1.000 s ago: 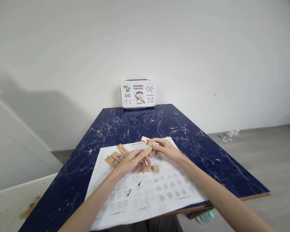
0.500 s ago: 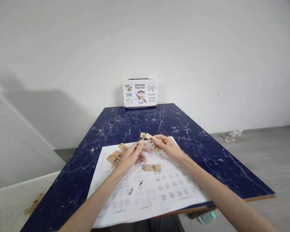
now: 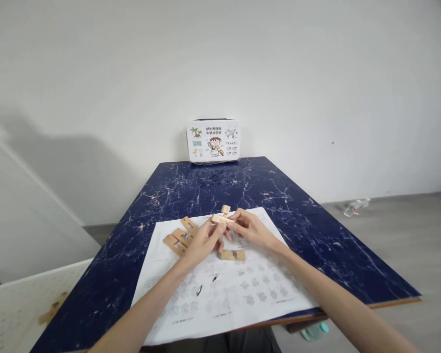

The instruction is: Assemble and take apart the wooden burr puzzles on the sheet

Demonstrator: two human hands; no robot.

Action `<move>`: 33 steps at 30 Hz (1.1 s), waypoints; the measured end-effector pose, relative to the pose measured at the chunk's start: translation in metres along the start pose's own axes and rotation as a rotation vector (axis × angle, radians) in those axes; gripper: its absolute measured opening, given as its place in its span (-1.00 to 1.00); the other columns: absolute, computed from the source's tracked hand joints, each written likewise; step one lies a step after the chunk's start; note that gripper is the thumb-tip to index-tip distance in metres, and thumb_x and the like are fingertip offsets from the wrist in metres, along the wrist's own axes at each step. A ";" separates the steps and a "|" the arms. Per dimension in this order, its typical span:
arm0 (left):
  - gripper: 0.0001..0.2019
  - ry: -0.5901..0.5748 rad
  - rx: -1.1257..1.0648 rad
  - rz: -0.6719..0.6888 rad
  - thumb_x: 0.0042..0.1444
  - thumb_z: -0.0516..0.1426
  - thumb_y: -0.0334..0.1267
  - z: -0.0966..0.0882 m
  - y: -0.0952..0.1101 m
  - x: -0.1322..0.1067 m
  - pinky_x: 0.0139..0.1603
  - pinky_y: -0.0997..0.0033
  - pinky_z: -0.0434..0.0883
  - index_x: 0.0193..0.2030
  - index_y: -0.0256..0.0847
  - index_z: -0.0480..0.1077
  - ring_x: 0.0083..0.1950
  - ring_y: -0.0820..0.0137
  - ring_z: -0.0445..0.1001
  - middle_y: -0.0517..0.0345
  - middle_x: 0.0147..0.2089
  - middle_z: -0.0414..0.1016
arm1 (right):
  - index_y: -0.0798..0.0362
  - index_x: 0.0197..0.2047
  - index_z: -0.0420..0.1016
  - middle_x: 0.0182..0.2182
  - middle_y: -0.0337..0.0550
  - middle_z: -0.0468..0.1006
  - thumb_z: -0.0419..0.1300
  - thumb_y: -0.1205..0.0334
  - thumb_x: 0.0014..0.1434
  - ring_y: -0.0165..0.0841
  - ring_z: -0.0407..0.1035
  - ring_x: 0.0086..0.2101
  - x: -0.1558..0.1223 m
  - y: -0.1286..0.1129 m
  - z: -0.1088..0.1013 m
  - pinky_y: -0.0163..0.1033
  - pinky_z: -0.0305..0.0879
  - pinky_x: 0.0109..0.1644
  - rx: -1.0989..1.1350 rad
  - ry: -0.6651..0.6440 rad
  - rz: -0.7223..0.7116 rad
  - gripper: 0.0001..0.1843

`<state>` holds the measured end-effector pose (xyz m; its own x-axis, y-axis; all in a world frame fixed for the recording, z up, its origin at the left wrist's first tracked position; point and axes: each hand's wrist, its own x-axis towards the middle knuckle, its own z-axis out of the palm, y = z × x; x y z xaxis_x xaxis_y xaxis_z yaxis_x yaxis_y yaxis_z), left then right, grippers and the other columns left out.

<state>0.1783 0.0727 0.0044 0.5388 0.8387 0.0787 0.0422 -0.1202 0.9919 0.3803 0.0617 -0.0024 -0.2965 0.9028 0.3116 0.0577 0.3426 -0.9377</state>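
Over the paper sheet, my left hand (image 3: 203,240) and my right hand (image 3: 254,229) meet, both closed on notched wooden puzzle pieces (image 3: 222,219). These pieces are crossed together, one lying sideways and one pointing away from me. Fingers cover part of the joint, so how far they interlock cannot be seen. Just below my hands a loose notched wooden block (image 3: 228,255) lies on the sheet. Left of my left hand rest several flat wooden pieces (image 3: 175,244) with cut-out slots and small dark marks.
A printed instruction sheet (image 3: 238,304) covers the near part of the blue marbled table (image 3: 213,186). Two small dark slivers lie on or are printed on it. A white cartoon case (image 3: 213,141) stands by the wall. A plastic bottle (image 3: 355,207) lies on the floor at right.
My hands have come closer together and slightly lower. The piece in my right hand now lies across the piece in my left. The loose pieces on the sheet have stayed put.
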 end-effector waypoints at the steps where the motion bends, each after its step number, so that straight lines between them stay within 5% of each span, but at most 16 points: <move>1: -0.58 0.007 -0.007 0.001 0.31 0.14 0.14 0.000 0.000 0.000 -0.48 0.50 0.35 0.05 -0.19 0.37 -0.51 0.53 0.38 0.15 -0.26 0.53 | -0.03 -0.23 0.33 -0.47 -0.26 0.54 0.24 -0.22 0.30 -0.40 0.30 -0.48 0.000 0.000 0.000 -0.27 0.18 -0.38 -0.010 0.003 -0.011 -0.58; 8: -0.58 0.099 0.018 0.020 0.24 0.21 0.14 -0.002 0.004 0.002 -0.49 0.49 0.26 -0.13 -0.23 0.45 -0.51 0.53 0.29 0.15 -0.29 0.51 | -0.03 -0.23 0.34 -0.32 -0.16 0.63 0.26 -0.23 0.27 -0.31 0.42 -0.36 -0.002 0.003 0.003 -0.23 0.25 -0.29 -0.039 0.050 -0.041 -0.57; 23: -0.61 0.145 0.002 0.001 0.25 0.20 0.13 0.001 0.004 0.001 -0.49 0.47 0.30 -0.19 -0.21 0.41 -0.52 0.49 0.35 0.19 -0.38 0.49 | -0.04 -0.27 0.38 -0.46 -0.25 0.55 0.29 -0.20 0.24 -0.35 0.31 -0.50 -0.003 -0.001 0.012 -0.25 0.20 -0.39 -0.219 0.178 -0.070 -0.60; 33: -0.65 0.272 0.034 0.042 0.23 0.23 0.07 -0.005 0.006 0.003 -0.53 0.51 0.20 -0.24 -0.20 0.38 -0.57 0.53 0.21 0.35 -0.57 0.25 | -0.04 -0.15 0.52 -0.32 -0.16 0.64 0.41 -0.13 0.14 -0.34 0.41 -0.44 -0.002 -0.003 0.008 -0.23 0.31 -0.36 -0.150 0.048 -0.006 -0.61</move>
<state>0.1758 0.0776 0.0112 0.2955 0.9437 0.1485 0.0555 -0.1721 0.9835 0.3727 0.0561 -0.0012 -0.2517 0.9107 0.3276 0.1986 0.3799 -0.9035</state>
